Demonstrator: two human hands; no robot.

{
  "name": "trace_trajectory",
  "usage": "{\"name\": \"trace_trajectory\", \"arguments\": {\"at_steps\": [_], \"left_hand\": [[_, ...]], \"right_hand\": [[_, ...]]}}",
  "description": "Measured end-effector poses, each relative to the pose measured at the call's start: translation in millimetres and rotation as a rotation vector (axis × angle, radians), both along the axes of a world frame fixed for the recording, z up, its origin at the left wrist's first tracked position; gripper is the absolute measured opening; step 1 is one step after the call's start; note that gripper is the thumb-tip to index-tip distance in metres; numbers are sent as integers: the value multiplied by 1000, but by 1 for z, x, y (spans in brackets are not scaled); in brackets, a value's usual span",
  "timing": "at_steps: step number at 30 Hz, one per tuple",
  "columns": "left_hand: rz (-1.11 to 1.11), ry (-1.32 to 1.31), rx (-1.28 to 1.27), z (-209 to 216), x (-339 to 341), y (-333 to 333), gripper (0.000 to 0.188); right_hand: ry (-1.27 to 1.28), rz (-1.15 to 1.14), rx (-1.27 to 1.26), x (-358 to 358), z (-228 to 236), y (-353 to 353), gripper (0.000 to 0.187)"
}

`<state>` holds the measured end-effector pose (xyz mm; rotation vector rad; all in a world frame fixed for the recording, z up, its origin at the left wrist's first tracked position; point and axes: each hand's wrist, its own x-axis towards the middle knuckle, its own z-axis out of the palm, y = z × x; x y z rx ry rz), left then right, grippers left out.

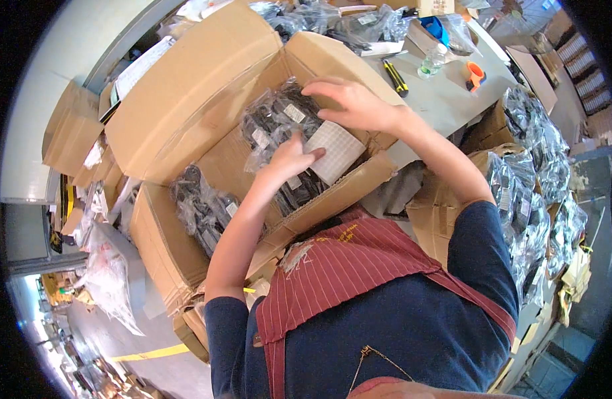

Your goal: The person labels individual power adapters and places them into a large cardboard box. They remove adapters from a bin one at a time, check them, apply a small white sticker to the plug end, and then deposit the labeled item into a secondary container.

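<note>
Inside a large open cardboard box (pixel 206 143), clear plastic bags (pixel 279 113) of dark parts, several with white labels, lie in a packed group. On top of them, toward the box's right end, rests a white gridded sheet (pixel 336 151). My left hand (pixel 289 159) lies on the bags, thumb and forefinger apart, its thumb reaching the sheet's left edge; its other fingers are partly hidden. Over the sheet's far edge my right hand (pixel 349 105) is spread, fingertips at the bags' right side. Another bag of dark parts (pixel 203 206) sits at the box's left end.
The grey table (pixel 429 100) beyond the box carries a yellow-black cutter (pixel 395 78), a clear bottle (pixel 432 61), an orange tape dispenser (pixel 476 76) and more bagged parts (pixel 359 26). Several plastic-wrapped bundles (pixel 532 186) stand at my right. Folded cartons (pixel 73 130) stand at the left.
</note>
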<state>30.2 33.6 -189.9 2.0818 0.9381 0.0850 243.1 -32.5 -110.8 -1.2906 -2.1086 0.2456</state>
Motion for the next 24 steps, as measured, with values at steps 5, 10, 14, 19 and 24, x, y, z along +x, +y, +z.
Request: {"name": "trace_trajectory", "arguments": {"at_steps": [5, 10, 14, 19, 24], "left_hand": [[130, -241, 144, -3, -19, 0, 62], [210, -591, 160, 52, -61, 11, 57], [268, -789, 38, 69, -89, 11, 56], [418, -1007, -234, 61, -101, 7, 53], [445, -952, -253, 60, -99, 2, 49]], "right_hand": [[112, -57, -256, -40, -32, 27, 67], [172, -12, -162, -56, -26, 35, 64], [338, 9, -175, -79, -8, 33, 44], [213, -50, 133, -107, 0, 25, 31], [108, -23, 328, -127, -3, 30, 19]]}}
